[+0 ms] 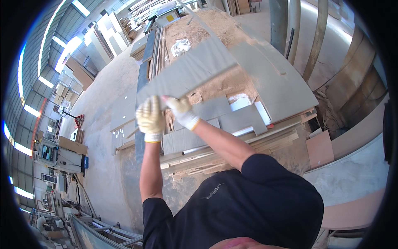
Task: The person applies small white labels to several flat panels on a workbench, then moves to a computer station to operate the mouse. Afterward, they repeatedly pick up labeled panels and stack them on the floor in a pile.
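Right now your gloved left hand (150, 117) and right hand (181, 110) both have their fingers curled tight around the near end of a long grey board (188, 72), raised over the sawdust-strewn panel stack (265, 83).

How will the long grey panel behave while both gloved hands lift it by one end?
The panel looks stiff: it stays straight though the left hand and right hand grip only its near end. Its length probably makes it tip-heavy. The knit gloves likely keep it from slipping.
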Demonstrator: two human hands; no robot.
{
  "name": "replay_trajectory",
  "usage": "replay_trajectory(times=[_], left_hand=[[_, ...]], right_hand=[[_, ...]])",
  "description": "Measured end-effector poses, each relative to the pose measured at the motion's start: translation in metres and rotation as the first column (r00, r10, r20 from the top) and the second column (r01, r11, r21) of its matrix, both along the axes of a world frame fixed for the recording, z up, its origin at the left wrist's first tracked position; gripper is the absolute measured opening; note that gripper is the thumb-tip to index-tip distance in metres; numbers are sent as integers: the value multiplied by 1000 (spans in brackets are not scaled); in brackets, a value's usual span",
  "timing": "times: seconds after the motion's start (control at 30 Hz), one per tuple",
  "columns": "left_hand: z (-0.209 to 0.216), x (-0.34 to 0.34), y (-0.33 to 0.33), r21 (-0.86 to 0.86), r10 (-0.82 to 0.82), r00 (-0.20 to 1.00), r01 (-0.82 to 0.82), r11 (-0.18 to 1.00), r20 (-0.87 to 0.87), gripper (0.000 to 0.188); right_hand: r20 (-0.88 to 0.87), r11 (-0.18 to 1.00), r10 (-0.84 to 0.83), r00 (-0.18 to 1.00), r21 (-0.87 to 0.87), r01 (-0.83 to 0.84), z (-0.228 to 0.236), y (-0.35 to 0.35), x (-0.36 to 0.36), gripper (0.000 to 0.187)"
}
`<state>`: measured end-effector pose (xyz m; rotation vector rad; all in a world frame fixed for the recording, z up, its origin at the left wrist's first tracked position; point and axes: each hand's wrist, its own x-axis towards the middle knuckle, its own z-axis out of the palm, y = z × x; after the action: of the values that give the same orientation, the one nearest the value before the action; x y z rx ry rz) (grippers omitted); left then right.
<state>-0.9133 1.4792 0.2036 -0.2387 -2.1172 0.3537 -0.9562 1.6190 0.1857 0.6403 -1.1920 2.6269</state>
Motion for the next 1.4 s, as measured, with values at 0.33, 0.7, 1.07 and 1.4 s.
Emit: replay_trajectory(times=[0.33,0.7,1.07,1.4], left_hand=[[-161,-49,80,107,-265,817,246,963,512,55],[-173,-65,80,369,-558,514,428,825,651,77],[-209,-57,3,270,-193,451,-113,956,871,56],[-240,-33,-14,433,-371,635,62,899,678,21]], right_hand=[[471,994,-19,882,104,-34,-257,80,-38,28],[756,876,383,532,-479,50,-272,120,-32,44],[-4,103,-611,792,991,85,-166,267,-43,29],[-186,-407,-580,793,910,-85,-238,281,-241,34]])
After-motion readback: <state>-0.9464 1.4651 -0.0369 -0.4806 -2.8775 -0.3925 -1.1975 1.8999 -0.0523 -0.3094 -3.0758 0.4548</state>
